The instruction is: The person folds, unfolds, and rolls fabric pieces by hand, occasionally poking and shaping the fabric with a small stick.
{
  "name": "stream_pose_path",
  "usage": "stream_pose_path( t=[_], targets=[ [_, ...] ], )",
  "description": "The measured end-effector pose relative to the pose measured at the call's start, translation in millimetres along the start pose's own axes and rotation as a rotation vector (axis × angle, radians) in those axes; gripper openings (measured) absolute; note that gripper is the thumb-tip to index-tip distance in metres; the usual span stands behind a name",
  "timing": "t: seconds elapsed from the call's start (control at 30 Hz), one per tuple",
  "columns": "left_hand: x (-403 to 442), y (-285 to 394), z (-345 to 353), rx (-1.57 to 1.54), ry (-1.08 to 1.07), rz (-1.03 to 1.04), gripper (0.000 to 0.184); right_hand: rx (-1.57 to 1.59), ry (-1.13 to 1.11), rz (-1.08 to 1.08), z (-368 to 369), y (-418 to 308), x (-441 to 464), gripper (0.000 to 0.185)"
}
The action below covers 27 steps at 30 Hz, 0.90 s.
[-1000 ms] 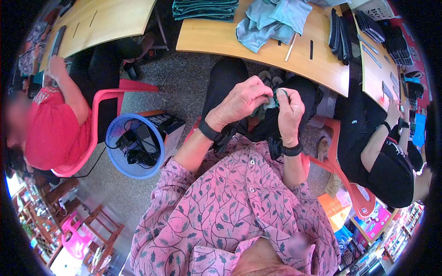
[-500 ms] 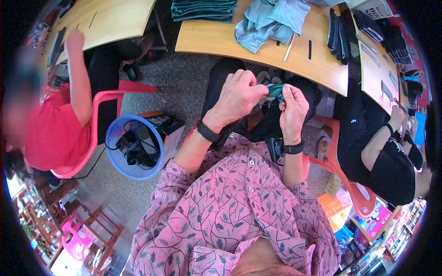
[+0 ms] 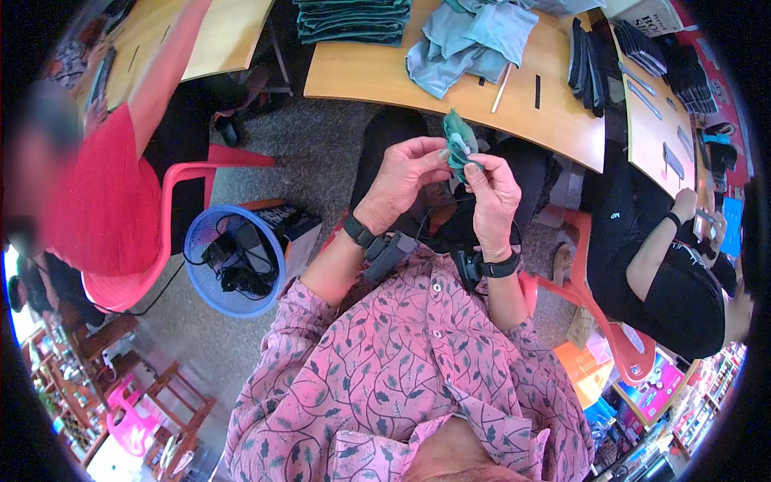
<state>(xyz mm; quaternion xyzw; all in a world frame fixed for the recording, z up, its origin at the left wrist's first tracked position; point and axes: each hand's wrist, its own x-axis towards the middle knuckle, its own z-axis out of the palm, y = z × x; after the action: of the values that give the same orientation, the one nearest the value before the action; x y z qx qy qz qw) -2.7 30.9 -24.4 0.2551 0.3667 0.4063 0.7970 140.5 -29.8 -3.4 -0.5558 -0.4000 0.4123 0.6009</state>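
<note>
A small piece of crumpled green cloth [image 3: 459,136] is held up over my lap, just in front of the table's near edge. My left hand [image 3: 401,183] pinches its left side between thumb and fingers. On the other side, my right hand [image 3: 494,195] grips the lower right part with thumb and fingertips. A paler bit shows in the middle of the cloth; what it is cannot be made out. Beyond my hands, the wooden table [image 3: 353,76] bears a loose heap of grey-blue cloth pieces [image 3: 474,48] and a stack of folded dark green cloth [image 3: 353,22].
A blue basket [image 3: 193,265] with black cables and adapters stands on the floor at left. A person in red [image 3: 112,201] sits on a red chair [image 3: 173,185] beyond it. At right sits a person in black [image 3: 675,281]. Dark folded cloths [image 3: 588,72] lie on the table's right.
The green cloth has risen and spread upward between my fingers. My left hand has turned, and my right hand has moved slightly left. The person in red stretches an arm farther forward.
</note>
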Motion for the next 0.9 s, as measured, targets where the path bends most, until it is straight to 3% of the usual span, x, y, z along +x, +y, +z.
stream_pose_path(
  t=[0.07, 0.27, 0.37, 0.5, 0.6, 0.67, 0.73, 0.8, 0.83, 0.9],
  targets=[
    [-0.3, -0.6, -2.8, -0.127, -0.067, -0.136, 0.026, 0.022, -0.022, 0.002, 0.4, -5.9, 0.9, 0.009],
    [-0.7, 4.5, -7.2, -0.194, -0.194, -0.201, 0.019, 0.017, -0.088, -0.017, -3.1, -9.7, 2.1, 0.008],
    [2.0, -2.4, -13.9, -0.199, -0.275, -0.173, 0.014, 0.011, -0.077, -0.027, -3.7, -7.8, 3.7, 0.007],
    [1.3, -5.0, -9.2, -0.096, -0.227, -0.134, 0.011, -0.038, -0.059, -0.015, -9.5, -1.0, 6.0, 0.006],
    [-0.3, -2.9, -3.0, 0.044, -0.15, -0.014, 0.01, 0.087, -0.014, 0.067, -13.3, 5.1, 2.5, 0.007],
    [-3.1, -1.1, 4.0, 0.611, 0.034, 0.422, 0.012, 0.133, -0.003, 0.136, -15.1, 11.6, -0.6, 0.007],
    [-4.5, -0.9, 6.1, 0.657, 0.069, 0.446, 0.013, 0.179, 0.005, 0.204, -12.9, 11.3, -0.1, 0.008],
    [-5.3, 0.6, 7.1, 0.702, 0.103, 0.468, 0.013, -0.163, 0.039, 0.054, -10.0, 5.9, 1.6, 0.013],
    [-5.5, 2.3, 7.9, 0.765, 0.135, 0.531, 0.013, -0.163, 0.039, 0.053, -7.0, -2.9, 2.1, 0.013],
    [-5.7, 2.4, 8.5, 0.828, 0.168, 0.594, 0.012, -0.576, 0.083, -0.319, -0.2, -23.2, 0.7, 0.021]
  ],
)
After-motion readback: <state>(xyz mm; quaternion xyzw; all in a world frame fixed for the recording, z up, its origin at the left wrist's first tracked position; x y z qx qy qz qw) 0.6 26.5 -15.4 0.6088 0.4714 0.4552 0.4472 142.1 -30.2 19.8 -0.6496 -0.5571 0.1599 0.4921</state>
